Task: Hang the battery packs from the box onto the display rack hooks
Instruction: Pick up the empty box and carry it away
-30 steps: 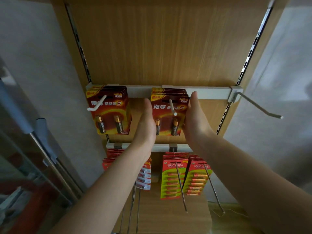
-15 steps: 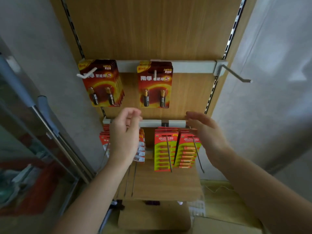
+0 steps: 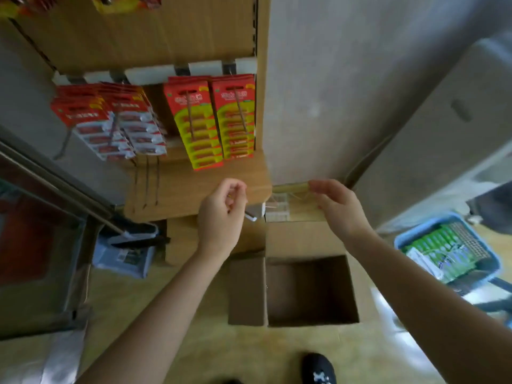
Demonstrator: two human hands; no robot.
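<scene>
An open cardboard box (image 3: 310, 320) stands on the floor below the wooden display rack (image 3: 194, 187); its inside looks dark and I see no packs in it. Red and yellow-green battery packs (image 3: 210, 126) and red and white packs (image 3: 116, 126) hang on the rack's lower hooks. My left hand (image 3: 221, 214) hovers above the box's left flap, fingers loosely curled, holding nothing. My right hand (image 3: 338, 209) hovers above the box's far edge, fingers relaxed and empty.
A blue basket (image 3: 448, 256) with green packs sits on the floor at the right. A glass cabinet (image 3: 41, 245) stands at the left, with a blue-grey bag (image 3: 124, 253) beside it. My black shoe (image 3: 318, 370) is near the bottom edge.
Both hands let go of the hung red battery packs and dropped from the upper hooks toward the box. The view tilted down from the rack to the floor.
</scene>
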